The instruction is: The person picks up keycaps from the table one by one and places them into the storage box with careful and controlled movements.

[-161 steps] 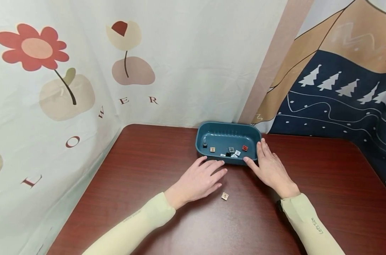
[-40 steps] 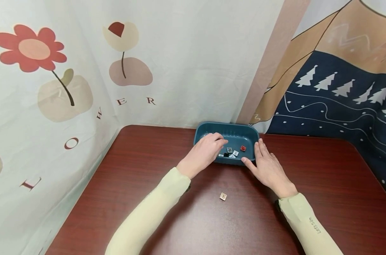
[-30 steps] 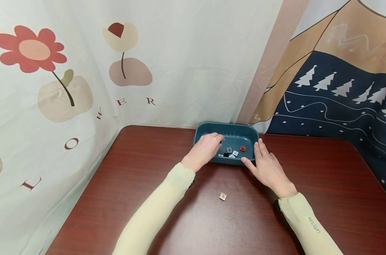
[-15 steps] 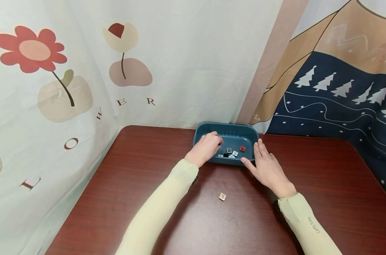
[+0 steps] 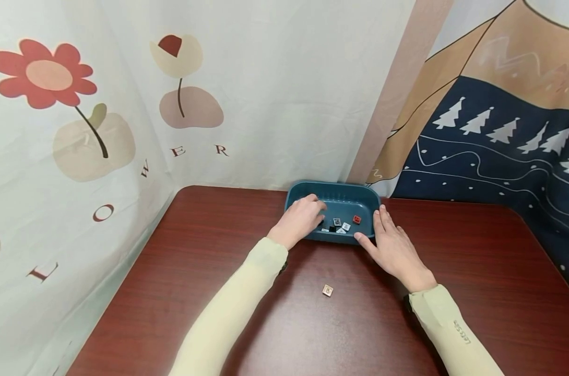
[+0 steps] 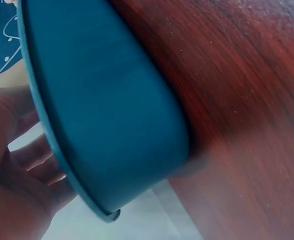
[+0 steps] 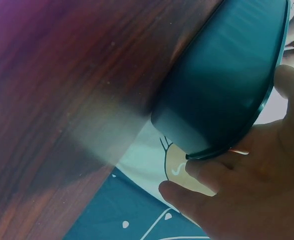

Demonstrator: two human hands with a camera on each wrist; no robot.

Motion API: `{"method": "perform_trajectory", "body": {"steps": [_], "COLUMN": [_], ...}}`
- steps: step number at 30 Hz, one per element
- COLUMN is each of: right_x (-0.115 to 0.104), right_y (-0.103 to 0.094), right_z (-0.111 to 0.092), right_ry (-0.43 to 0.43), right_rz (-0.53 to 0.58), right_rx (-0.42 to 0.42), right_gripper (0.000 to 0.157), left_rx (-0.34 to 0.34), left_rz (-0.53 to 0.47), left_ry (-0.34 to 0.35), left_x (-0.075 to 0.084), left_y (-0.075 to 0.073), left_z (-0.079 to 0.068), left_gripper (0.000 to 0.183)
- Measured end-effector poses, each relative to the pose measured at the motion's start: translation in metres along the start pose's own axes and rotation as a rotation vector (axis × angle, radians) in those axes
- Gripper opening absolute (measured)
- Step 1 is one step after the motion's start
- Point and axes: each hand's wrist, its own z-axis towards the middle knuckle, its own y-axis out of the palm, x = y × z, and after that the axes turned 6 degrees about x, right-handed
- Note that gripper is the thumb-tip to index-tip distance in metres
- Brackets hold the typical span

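A blue-green tray point(image 5: 345, 238) stands at the table's back edge. My left hand point(image 5: 299, 218) is over its left part with curled fingers, pinching a small black keycap point(image 5: 320, 223) low in the tray, mostly hidden by the fingers. On the tray floor lie a red keycap point(image 5: 356, 219), a grey one point(image 5: 337, 222) and several white and black ones near the front wall. My right hand point(image 5: 399, 250) rests against the tray's right end, fingers straight along the side and thumb at the front rim. A beige keycap point(image 5: 328, 290) lies on the table in front.
The dark red wooden table point(image 5: 369, 334) reaches back to a pale curtain point(image 5: 275, 94) with flower prints. A navy cloth point(image 5: 496, 167) with white trees hangs at the right, close behind the table edge.
My left hand has gone from outside the tray's front rim to inside its left part, then shifted slightly lower and leftward, a dark piece at its fingertips. The right hand has stayed put.
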Motion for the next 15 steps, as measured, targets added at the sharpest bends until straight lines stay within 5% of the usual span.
{"method": "perform_trajectory", "body": {"steps": [8,15], "right_x": [-0.001,0.000], "right_y": [0.000,-0.001], "right_z": [0.000,0.000], "right_ry": [-0.004,-0.007], "right_rz": [0.003,0.006], "right_rx": [-0.003,0.003], "right_gripper": [0.100,0.099], "left_rx": [0.139,0.235], "left_rz": [0.087,0.046], "left_ry": [0.087,0.182], "left_x": [0.005,0.013], "left_y": [-0.011,-0.020], "left_z": [-0.014,-0.027], "left_gripper": [0.028,0.036]}}
